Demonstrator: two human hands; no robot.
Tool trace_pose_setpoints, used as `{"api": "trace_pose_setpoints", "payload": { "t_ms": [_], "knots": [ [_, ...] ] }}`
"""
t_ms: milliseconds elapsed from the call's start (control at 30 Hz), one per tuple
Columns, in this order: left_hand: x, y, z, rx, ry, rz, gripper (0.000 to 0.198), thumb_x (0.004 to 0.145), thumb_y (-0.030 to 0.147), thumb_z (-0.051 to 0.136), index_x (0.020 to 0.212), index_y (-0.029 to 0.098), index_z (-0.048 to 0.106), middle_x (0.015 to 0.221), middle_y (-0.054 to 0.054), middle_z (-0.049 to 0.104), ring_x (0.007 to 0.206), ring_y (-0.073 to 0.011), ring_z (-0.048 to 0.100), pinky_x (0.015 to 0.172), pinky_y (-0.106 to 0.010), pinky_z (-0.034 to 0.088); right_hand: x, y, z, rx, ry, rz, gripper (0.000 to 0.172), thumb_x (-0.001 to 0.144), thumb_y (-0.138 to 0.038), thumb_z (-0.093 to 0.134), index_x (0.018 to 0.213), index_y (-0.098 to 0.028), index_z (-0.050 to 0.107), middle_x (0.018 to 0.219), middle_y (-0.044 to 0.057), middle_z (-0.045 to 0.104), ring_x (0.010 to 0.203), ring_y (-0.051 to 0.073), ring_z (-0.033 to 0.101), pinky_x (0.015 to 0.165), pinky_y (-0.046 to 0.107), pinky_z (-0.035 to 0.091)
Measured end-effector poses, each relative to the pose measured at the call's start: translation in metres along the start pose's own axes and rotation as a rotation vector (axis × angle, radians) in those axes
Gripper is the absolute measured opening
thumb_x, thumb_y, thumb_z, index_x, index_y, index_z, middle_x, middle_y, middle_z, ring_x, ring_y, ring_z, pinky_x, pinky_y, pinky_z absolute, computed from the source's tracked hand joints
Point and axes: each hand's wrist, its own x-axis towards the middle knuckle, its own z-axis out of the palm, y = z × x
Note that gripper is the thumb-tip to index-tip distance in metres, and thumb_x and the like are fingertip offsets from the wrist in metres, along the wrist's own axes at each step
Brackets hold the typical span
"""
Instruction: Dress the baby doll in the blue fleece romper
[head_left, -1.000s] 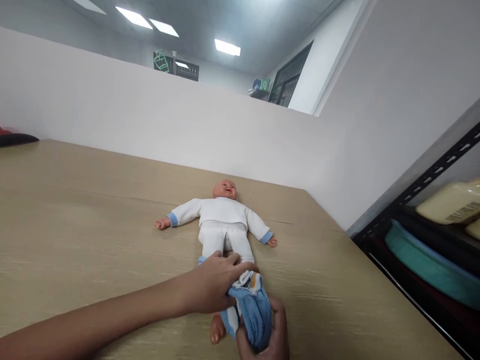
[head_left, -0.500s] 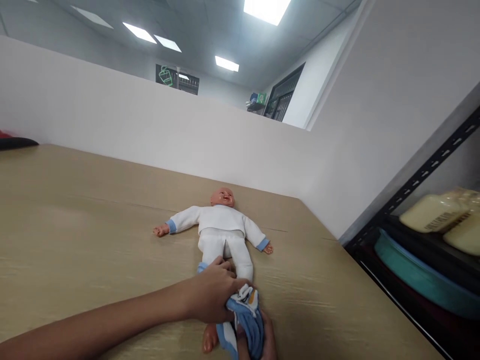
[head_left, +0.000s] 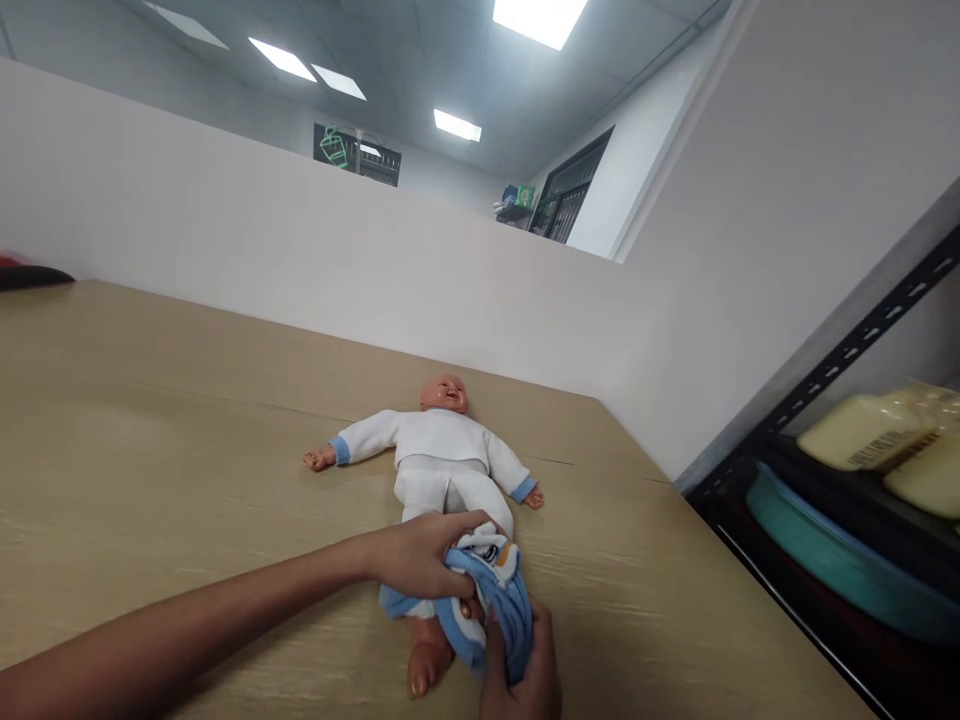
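Observation:
A baby doll (head_left: 442, 435) lies on its back on the wooden table, its arms spread, in a white top and white trousers with blue cuffs. Bunched at its lower legs is a blue and white cloth garment (head_left: 495, 585) with a small printed or sewn figure. My left hand (head_left: 427, 555) reaches across the doll's leg and grips the garment's upper edge. From below, my right hand (head_left: 525, 660) holds the bunched blue fabric, its thumb on the near side. One bare doll foot (head_left: 427, 665) shows below; the other is mostly hidden in the cloth.
The wooden table (head_left: 187, 450) meets a white partition (head_left: 300, 270) at the back. On the right, a black metal shelf (head_left: 847, 350) holds a teal basin (head_left: 840, 560) and wrapped cream-coloured packs (head_left: 862, 430). A black and red object (head_left: 34, 275) sits at the far left edge.
My left hand has shifted slightly up with the garment's edge. The garment has moved up against the doll's leg, and my right hand has come further into view beneath it.

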Motion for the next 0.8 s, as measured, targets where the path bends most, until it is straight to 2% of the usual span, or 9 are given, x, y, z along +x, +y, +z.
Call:
{"api": "trace_pose_setpoints", "payload": {
  "t_ms": [67,133,300,367,433,500,567,633,800],
  "knots": [
    [0.001,-0.003,-0.005,-0.098,-0.014,0.012,0.05,0.072,0.016,0.066,0.122,0.025,0.067,0.107,0.001,0.076,0.098,-0.0238,0.071,0.086,-0.03,0.056,0.008,-0.002,0.001,0.092,-0.032,-0.018,0.044,0.092,-0.063,0.062,0.11,-0.023,0.065,0.099,0.011,0.079,0.09,0.03,0.077,0.078,0.035,0.061],
    [0.003,-0.007,-0.01,-0.197,-0.06,0.011,0.05,0.071,0.015,0.066,0.12,0.023,0.066,0.106,0.0,0.076,0.096,-0.0233,0.071,0.081,-0.029,0.057,0.012,0.001,0.003,0.176,-0.082,-0.033,0.045,0.092,-0.061,0.063,0.116,-0.022,0.065,0.102,0.01,0.079,0.094,0.029,0.076,0.08,0.034,0.062],
    [0.003,-0.014,-0.02,-0.305,-0.226,-0.023,0.072,0.062,0.013,0.072,0.131,0.028,0.06,0.104,0.002,0.073,0.093,-0.0226,0.07,0.073,-0.027,0.057,0.02,0.017,-0.003,0.301,-0.23,-0.19,0.043,0.09,-0.046,0.07,0.124,-0.021,0.064,0.107,0.01,0.077,0.093,0.027,0.075,0.081,0.033,0.063],
    [0.003,-0.016,-0.02,-0.32,-0.249,-0.031,0.079,0.061,0.011,0.072,0.136,0.028,0.057,0.107,0.001,0.072,0.096,-0.0233,0.07,0.076,-0.028,0.057,0.024,0.021,-0.009,0.269,-0.259,-0.297,0.043,0.088,-0.04,0.072,0.127,-0.022,0.065,0.116,0.012,0.073,0.105,0.029,0.073,0.09,0.037,0.062],
    [0.003,-0.019,-0.019,-0.338,-0.224,-0.026,0.077,0.061,0.013,0.074,0.134,0.025,0.055,0.113,0.0,0.071,0.106,-0.0259,0.069,0.085,-0.031,0.058,0.03,0.022,-0.017,0.24,-0.275,-0.357,0.043,0.089,-0.035,0.069,0.13,-0.025,0.063,0.126,0.013,0.069,0.115,0.029,0.069,0.093,0.037,0.061],
    [0.003,-0.022,-0.017,-0.347,-0.184,-0.003,0.071,0.062,0.015,0.078,0.128,0.023,0.055,0.12,-0.002,0.07,0.115,-0.0291,0.066,0.095,-0.036,0.056,0.037,0.019,-0.023,0.255,-0.312,-0.355,0.035,0.093,-0.034,0.063,0.128,-0.027,0.064,0.125,0.012,0.067,0.112,0.027,0.069,0.088,0.034,0.062],
    [0.004,-0.024,-0.014,-0.336,-0.157,0.035,0.067,0.062,0.017,0.08,0.124,0.022,0.055,0.122,-0.003,0.07,0.117,-0.0302,0.065,0.099,-0.038,0.055,0.042,0.014,-0.027,0.29,-0.381,-0.32,0.025,0.098,-0.036,0.058,0.12,-0.026,0.066,0.109,0.008,0.069,0.096,0.024,0.07,0.082,0.032,0.061],
    [0.005,-0.025,-0.01,-0.323,-0.131,0.073,0.065,0.065,0.018,0.08,0.124,0.022,0.056,0.123,-0.003,0.07,0.117,-0.0294,0.065,0.101,-0.039,0.054,0.046,0.009,-0.029,0.323,-0.437,-0.29,0.024,0.099,-0.04,0.058,0.115,-0.025,0.066,0.098,0.006,0.07,0.088,0.023,0.069,0.083,0.033,0.06],
    [0.008,-0.025,-0.006,-0.403,-0.101,0.094,0.059,0.068,0.031,0.088,0.12,0.021,0.062,0.118,-0.004,0.072,0.116,-0.0296,0.066,0.106,-0.043,0.052,0.061,0.009,-0.03,0.367,-0.506,-0.154,0.044,0.091,-0.049,0.068,0.127,-0.024,0.064,0.128,0.011,0.07,0.116,0.03,0.068,0.099,0.038,0.057]
  ]
}}
